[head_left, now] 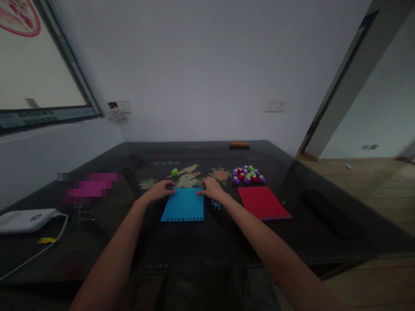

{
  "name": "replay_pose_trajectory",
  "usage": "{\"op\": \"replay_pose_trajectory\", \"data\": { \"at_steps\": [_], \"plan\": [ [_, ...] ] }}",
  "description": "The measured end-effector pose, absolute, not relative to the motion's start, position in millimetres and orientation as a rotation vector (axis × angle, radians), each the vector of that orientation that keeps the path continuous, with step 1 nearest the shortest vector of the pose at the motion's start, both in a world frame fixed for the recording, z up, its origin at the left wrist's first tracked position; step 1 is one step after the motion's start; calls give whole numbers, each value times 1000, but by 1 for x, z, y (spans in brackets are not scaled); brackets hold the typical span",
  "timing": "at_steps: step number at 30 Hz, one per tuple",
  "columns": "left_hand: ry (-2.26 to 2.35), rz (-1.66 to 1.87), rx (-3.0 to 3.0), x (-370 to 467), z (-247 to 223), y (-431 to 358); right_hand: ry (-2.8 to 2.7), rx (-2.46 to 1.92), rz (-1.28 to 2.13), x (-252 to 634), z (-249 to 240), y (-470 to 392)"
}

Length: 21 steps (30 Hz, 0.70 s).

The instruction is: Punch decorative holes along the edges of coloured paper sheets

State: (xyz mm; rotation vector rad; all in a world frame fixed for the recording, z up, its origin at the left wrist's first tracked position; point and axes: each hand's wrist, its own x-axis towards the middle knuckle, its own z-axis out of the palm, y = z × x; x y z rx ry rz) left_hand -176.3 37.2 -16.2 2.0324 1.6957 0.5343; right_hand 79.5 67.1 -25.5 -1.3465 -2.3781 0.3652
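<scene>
A blue sheet of paper (183,206) with a row of punched holes along its near edge lies on the dark table in front of me. At its far left corner, my left hand (160,190) grips the sheet, fingers curved and thumb on the paper. My right hand (213,190) holds the far right corner in the same way. Small blue bits (216,204) lie beside the sheet, partly hidden by my right forearm. Just beyond the sheet sits a green ball-like toy (174,172) with an eye on it.
Purple, red and green eyed toys (248,175) cluster behind a red punched sheet (263,202) on the right. A black case (330,214) lies farther right. On the left are a white device (29,219) with a cable and a blurred pink patch (90,186). A brown bar (239,144) lies near the wall.
</scene>
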Motion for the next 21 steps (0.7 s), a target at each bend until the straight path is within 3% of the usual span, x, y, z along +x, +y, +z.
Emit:
{"op": "replay_pose_trajectory", "data": {
  "at_steps": [7, 21],
  "plan": [
    [1709, 419, 2145, -174, -19, 37, -2471, -1452, 313, 77, -20, 55],
    [1660, 575, 2063, -175, -25, 40, -2432, -1403, 452, 76, -26, 61]
  ]
}}
